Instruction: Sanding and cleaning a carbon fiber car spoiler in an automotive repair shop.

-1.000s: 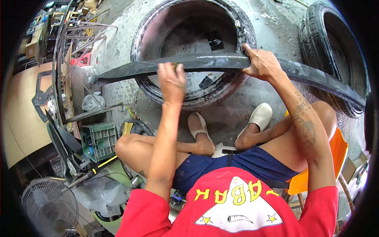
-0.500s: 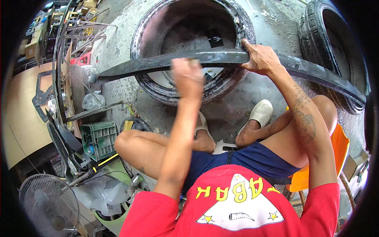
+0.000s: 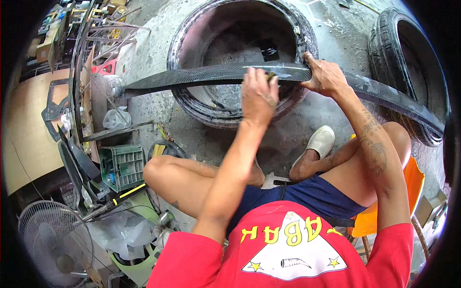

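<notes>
A long, curved black strip with a carbon-fibre weave stretches from left to right in front of me. It lies across the top of a tyre lying flat on the floor. My right hand is closed around the strip right of its middle, thumb on the far side. My left hand is closed on a small pad, dark and yellowish, and rests against the strip's near side. Most of that pad is hidden by the fingers, so its exact kind cannot be made out. Pale, wet-looking smears mark the strip near both hands.
A second tyre stands at the far right, under the strip's right end. To the left are a green crate, a fan, a wooden board and metal frames. An orange chair is under me.
My left hand has slid to the right along the strip, toward my right hand, with the small pad in it. The right hand keeps its grip on the strip. The view has shifted slightly.
</notes>
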The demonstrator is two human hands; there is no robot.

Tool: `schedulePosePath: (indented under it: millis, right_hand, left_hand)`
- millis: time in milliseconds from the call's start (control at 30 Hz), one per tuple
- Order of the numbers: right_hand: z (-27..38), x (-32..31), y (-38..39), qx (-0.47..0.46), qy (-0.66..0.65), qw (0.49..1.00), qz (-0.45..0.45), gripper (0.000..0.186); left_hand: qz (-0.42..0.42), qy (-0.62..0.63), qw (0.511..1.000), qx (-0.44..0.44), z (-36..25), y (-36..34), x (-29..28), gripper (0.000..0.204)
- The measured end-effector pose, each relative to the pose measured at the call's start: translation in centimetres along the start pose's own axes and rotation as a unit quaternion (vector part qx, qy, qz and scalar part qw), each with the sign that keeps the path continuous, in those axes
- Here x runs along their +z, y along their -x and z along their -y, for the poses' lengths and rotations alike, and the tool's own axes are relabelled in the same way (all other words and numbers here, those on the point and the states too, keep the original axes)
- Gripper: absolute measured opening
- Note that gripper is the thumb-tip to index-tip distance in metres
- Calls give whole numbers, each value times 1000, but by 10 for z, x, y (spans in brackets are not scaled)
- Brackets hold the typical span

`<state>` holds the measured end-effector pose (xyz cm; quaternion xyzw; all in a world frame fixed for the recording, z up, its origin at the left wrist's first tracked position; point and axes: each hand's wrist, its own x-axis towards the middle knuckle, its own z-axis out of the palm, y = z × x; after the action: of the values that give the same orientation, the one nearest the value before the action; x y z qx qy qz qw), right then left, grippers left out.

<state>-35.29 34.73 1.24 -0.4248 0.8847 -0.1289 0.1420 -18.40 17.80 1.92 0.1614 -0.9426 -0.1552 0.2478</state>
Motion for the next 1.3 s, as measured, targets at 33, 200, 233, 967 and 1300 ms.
schedulePosePath:
  millis: [33, 200, 233, 967, 1300]
  right_hand:
    - [-1, -3, 0, 5, 0, 1000, 7, 85]
    - [8, -5, -6, -5, 9, 1000, -8, 83]
    - [5, -1, -5, -2, 11, 1000, -6, 83]
    - [10, -9, -7, -6, 19, 1000, -15, 98]
    - [8, -6, -9, -8, -9, 1000, 1, 79]
  left_hand:
    - [23, 19, 1000, 10, 25, -3, -12, 27]
    - [-41, -65, 992, -99, 108, -4, -55, 23]
    - [-42, -18, 996, -78, 76, -4, -37, 24]
    - [-35, -214, 975, -46, 181, -18, -100, 21]
    - [33, -97, 995, 3, 132, -27, -60, 16]
